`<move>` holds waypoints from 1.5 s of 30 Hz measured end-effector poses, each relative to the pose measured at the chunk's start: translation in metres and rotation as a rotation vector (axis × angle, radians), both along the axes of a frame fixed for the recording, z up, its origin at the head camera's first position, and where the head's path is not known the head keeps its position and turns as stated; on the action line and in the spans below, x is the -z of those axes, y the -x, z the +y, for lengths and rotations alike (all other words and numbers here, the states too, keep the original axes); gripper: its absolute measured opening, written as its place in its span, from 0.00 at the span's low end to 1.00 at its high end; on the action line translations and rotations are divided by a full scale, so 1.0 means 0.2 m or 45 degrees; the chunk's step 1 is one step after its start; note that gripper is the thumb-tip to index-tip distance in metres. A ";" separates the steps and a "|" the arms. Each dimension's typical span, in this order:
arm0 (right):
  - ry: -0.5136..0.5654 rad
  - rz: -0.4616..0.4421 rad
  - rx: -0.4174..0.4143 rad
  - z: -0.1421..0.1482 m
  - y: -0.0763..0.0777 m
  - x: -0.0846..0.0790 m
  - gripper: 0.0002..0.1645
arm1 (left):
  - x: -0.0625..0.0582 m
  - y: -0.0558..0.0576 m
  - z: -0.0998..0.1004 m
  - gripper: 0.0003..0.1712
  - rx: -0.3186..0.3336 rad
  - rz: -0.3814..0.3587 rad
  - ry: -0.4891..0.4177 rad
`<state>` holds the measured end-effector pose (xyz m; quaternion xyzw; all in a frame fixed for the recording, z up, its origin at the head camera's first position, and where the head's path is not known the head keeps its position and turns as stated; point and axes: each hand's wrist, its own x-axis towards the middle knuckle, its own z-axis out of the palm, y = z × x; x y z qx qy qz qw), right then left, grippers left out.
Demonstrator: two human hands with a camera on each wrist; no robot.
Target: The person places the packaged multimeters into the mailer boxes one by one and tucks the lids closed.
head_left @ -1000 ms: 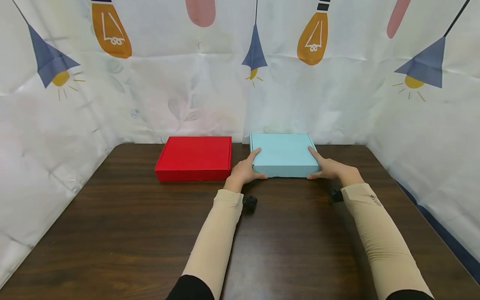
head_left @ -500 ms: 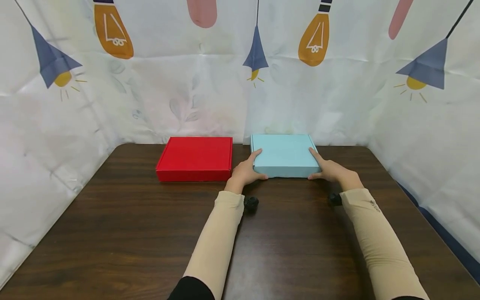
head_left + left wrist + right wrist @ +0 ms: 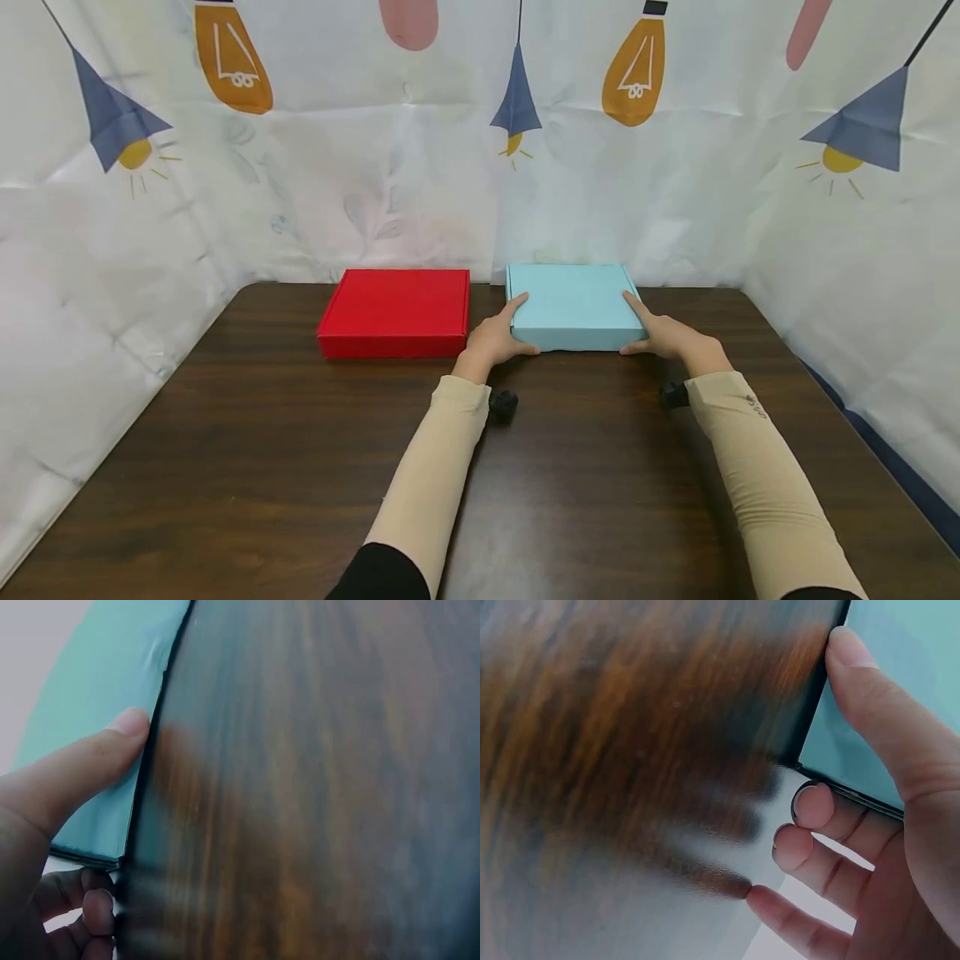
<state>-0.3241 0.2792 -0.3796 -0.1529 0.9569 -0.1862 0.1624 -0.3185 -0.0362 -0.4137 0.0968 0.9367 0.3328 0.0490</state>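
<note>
A light blue cardboard box lies flat near the back of the dark wooden table, its lid down. My left hand grips its left side, and my right hand grips its right side. In the left wrist view, the left thumb presses on the box's front face, with the other fingers curled at the side. The right wrist view has the right thumb on the same face, and several fingers curl beside the box's edge. A closed red cardboard box lies just left of my left hand.
The brown table stretches toward me in front of both boxes. A white cloth printed with lamps and bulbs hangs close behind them and along both sides. Small black wrist cameras sit under my sleeves.
</note>
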 end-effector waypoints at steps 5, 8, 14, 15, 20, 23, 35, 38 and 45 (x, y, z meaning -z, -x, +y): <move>0.009 0.008 -0.020 0.02 0.01 -0.01 0.68 | -0.02 -0.01 0.01 0.58 -0.020 0.019 0.053; 0.014 0.016 -0.013 0.03 0.01 -0.02 0.68 | -0.02 0.00 0.02 0.59 -0.004 0.039 0.068; 0.030 0.035 -0.017 0.05 0.00 0.00 0.66 | -0.03 -0.01 0.04 0.61 -0.015 0.035 0.094; 0.034 0.039 -0.021 0.05 0.00 0.00 0.66 | -0.04 -0.01 0.04 0.61 -0.023 0.027 0.103; 0.050 0.056 -0.035 0.05 -0.04 -0.01 0.59 | -0.06 -0.04 0.04 0.60 -0.019 0.006 0.168; 0.049 0.077 -0.044 0.06 -0.06 -0.02 0.55 | -0.08 -0.06 0.04 0.56 -0.004 0.012 0.183; 0.001 0.191 -0.053 0.08 -0.13 -0.05 0.49 | -0.18 -0.17 -0.06 0.45 0.171 0.118 0.192; 0.004 0.200 -0.023 0.10 -0.14 -0.05 0.52 | -0.20 -0.19 -0.11 0.43 0.192 0.185 0.168; -0.029 0.275 0.037 0.13 -0.17 -0.06 0.53 | -0.25 -0.23 -0.29 0.40 0.144 0.321 0.060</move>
